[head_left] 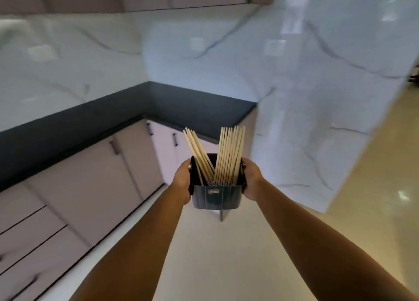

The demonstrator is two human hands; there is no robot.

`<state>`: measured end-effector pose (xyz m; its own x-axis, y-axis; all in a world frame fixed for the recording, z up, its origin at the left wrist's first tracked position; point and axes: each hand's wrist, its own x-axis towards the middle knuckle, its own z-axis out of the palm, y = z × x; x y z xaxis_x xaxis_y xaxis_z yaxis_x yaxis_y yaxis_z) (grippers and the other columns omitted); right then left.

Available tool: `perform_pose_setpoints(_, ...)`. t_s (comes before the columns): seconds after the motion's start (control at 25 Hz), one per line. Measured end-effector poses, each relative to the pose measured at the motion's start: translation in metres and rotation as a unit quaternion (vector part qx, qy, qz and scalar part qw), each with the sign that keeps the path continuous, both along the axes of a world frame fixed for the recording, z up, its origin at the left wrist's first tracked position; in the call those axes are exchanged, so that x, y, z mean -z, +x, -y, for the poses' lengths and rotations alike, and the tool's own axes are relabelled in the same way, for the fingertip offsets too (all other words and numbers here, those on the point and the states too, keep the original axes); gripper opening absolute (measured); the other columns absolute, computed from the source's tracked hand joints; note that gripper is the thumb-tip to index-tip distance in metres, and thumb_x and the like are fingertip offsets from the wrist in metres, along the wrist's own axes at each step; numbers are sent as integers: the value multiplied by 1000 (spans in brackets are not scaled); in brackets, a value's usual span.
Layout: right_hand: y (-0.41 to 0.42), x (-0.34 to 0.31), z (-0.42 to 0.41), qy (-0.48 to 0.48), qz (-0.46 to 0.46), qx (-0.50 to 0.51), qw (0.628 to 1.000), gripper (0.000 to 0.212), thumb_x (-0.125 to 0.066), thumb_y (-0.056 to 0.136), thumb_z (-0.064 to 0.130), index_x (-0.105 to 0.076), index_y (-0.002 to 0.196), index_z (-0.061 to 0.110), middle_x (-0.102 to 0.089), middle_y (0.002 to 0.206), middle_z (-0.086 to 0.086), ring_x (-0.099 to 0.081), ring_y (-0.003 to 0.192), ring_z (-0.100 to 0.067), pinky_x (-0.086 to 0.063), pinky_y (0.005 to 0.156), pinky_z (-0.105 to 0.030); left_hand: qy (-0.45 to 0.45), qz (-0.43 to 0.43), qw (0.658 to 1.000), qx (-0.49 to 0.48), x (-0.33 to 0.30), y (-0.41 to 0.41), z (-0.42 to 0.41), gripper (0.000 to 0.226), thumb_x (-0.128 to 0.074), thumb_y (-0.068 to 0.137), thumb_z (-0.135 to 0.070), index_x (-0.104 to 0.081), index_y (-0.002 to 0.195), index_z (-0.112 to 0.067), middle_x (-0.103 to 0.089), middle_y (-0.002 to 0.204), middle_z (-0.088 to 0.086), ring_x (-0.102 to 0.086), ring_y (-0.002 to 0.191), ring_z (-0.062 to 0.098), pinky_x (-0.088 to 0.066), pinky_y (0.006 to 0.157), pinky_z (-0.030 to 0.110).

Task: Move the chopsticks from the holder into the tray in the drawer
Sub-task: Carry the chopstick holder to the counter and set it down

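Note:
A dark, box-shaped chopstick holder (pixel 216 195) hangs in the air in front of me, gripped from both sides. My left hand (pixel 183 181) clasps its left wall and my right hand (pixel 252 180) clasps its right wall. Several pale wooden chopsticks (pixel 229 155) stand in it in two bundles, one leaning left, the other nearly upright. The drawers (pixel 29 235) at the lower left are all closed, and no tray shows.
An L-shaped dark countertop (pixel 176 105) runs from the left into the far corner, with pale cabinets (pixel 127 155) and black handles below. Glossy marble walls stand behind and to the right (pixel 317 96). Pale floor (pixel 226 255) lies beneath my arms.

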<state>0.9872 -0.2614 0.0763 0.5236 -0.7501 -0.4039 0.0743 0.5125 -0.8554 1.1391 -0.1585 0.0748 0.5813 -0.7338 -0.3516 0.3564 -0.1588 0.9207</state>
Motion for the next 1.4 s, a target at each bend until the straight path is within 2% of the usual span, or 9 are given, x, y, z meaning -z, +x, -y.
perform_pose_setpoints(0.12, 118, -5, -25, -10, -13, -89, 996, 43, -39, 99, 37, -70, 81, 15, -74, 76, -5, -69, 73, -18, -55, 64, -29, -24, -2, 994, -110, -2, 92, -54, 41, -39, 98, -39, -69, 87, -14, -76, 71, 0, -74, 73, 18, -51, 65, 31)
perform_pose_setpoints(0.24, 230, -3, -51, -12, -19, -184, 983, 44, -41, 97, 40, -74, 80, 16, -75, 76, -5, -70, 70, -19, -56, 63, -28, -33, -1, 980, -196, 1, 178, -105, 42, -37, 98, -40, -67, 99, -10, -77, 84, 8, -74, 77, 21, -52, 70, 33)
perform_pose_setpoints(0.36, 331, -2, -74, -15, -23, -274, 961, 45, -41, 95, 44, -74, 80, 17, -71, 84, -8, -68, 79, -25, -53, 77, -35, -25, -5, 958, -284, 8, 251, -142, 42, -41, 98, -40, -66, 104, -8, -73, 96, 13, -69, 90, 26, -51, 92, 41)
perform_pose_setpoints(0.44, 393, -1, -93, -23, -44, -321, 946, 47, -38, 96, 46, -73, 96, 15, -71, 98, -10, -67, 95, -28, -51, 94, -42, -23, -12, 941, -338, 8, 289, -167, 43, -41, 98, -41, -67, 104, -7, -72, 98, 13, -67, 94, 26, -48, 98, 42)
perform_pose_setpoints(0.72, 547, -1, -187, -6, -20, -486, 874, 54, -32, 98, 49, -72, 94, 14, -72, 95, -13, -67, 91, -27, -52, 86, -41, -45, -7, 893, -448, 8, 380, -273, 46, -31, 101, -40, -65, 108, -9, -72, 105, 13, -68, 99, 26, -51, 81, 35)
perform_pose_setpoints(0.92, 640, 11, -270, 10, -44, -540, 840, 57, -32, 97, 53, -64, 120, 13, -66, 119, -17, -61, 113, -33, -45, 102, -49, -39, -16, 863, -504, 14, 453, -354, 44, -35, 101, -38, -63, 114, -7, -70, 109, 15, -67, 103, 28, -50, 94, 41)
perform_pose_setpoints(1.12, 740, 14, -357, 22, -36, -536, 843, 56, -33, 96, 54, -67, 115, 14, -68, 118, -16, -62, 112, -32, -48, 99, -47, -32, -20, 847, -530, 11, 556, -442, 40, -37, 100, -35, -64, 109, -7, -71, 103, 14, -68, 93, 24, -53, 82, 36)
perform_pose_setpoints(1.24, 801, 5, -400, 1, -46, -529, 848, 58, -35, 95, 54, -56, 133, 16, -59, 133, -15, -54, 124, -32, -38, 109, -51, 3, -14, 819, -574, 5, 613, -482, 31, -44, 97, -35, -66, 92, -13, -70, 92, 8, -65, 84, 20, -50, 73, 31)
perform_pose_setpoints(1.4, 873, -9, -437, -18, -26, -515, 857, 54, -34, 96, 52, -58, 130, 18, -59, 133, -12, -53, 126, -28, -35, 112, -49, -22, -12, 813, -581, -11, 692, -518, 32, -48, 94, -36, -69, 92, -13, -74, 96, 11, -70, 86, 24, -55, 81, 38)
